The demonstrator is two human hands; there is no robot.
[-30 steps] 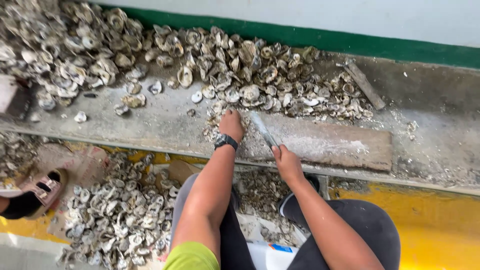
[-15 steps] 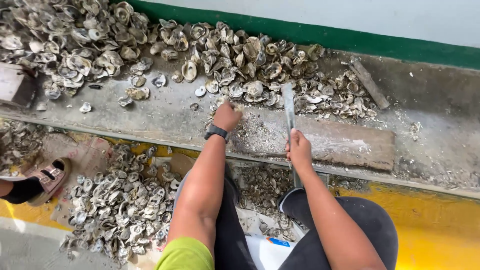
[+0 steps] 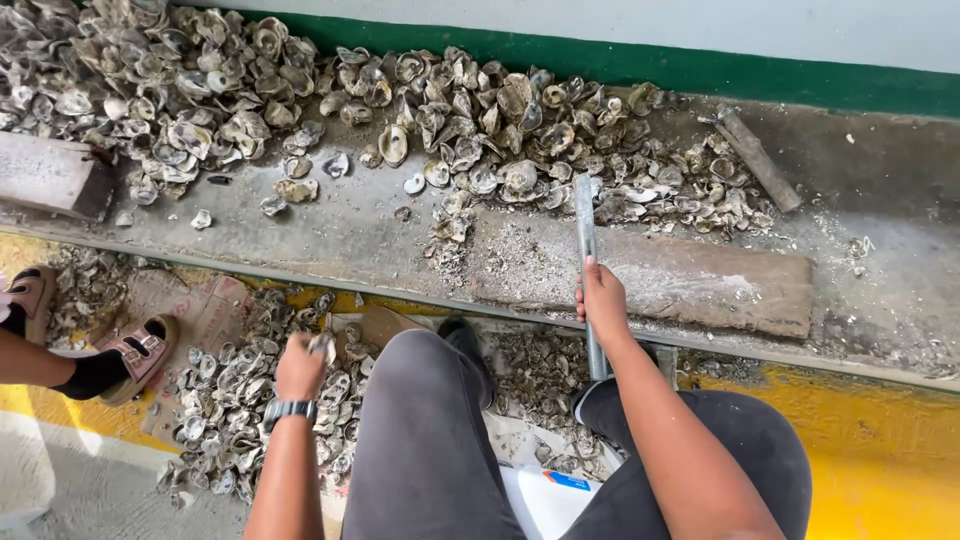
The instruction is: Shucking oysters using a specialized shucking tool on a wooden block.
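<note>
Gripped one metal bar in right hand, upright, tip away; pinched one shell in left hand.

A grey oyster shell sits gripped low over the floor pile; a long metal bar stands upright against the ledge.

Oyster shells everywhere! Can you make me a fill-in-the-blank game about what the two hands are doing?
1. The right hand grips a long metal ____.
2. The left hand holds a small ____ out over the floor heap.
3. On the left wrist sits a dark ____.
4. The rod's tip rests over a flat wooden ____ on the concrete ledge.

Missing words: rod; shell; watch; board
</note>
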